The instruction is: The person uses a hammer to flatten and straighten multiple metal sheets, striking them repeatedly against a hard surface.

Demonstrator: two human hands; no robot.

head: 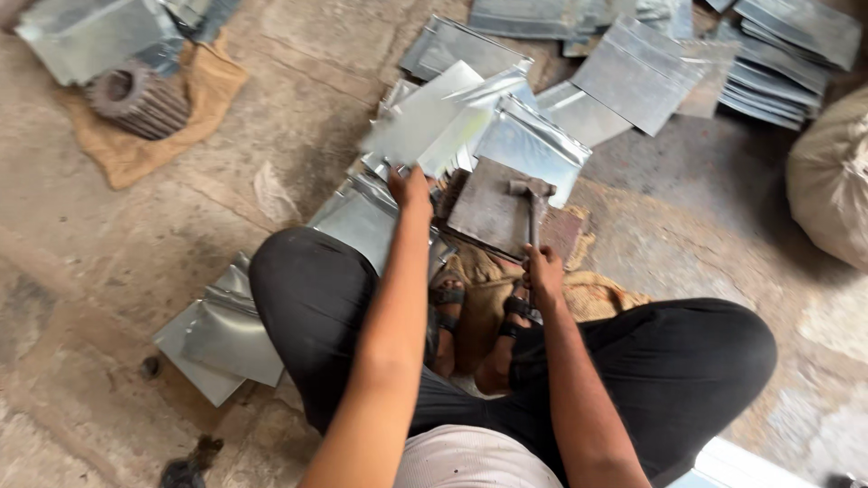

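Left hand: your left hand is reaching up to the centre of the frame, and its fingers are pinching the near edge of a shiny metal sheet that is lifting off the pile, blurred.
Right hand: your right hand is sitting just right of centre, its fingers wrapping tight around the handle of the hammer.
Hammer: its head is resting on the dark steel block, with the handle running down the frame toward your fist.
Steel block: it is lying flat at centre, right in front of your crossed feet, on a brown sack.
Sheet pile: more folded metal sheets are fanning out just above the block, touching and overlapping.
Lower left: a few bent sheets are lying on the floor beside your left knee.
Upper right: a neat stack of sheets is sitting well apart from your hands.
Upper left: a ribbed gear-like part is resting on burlap.
Right edge: a pale filled sack is showing.
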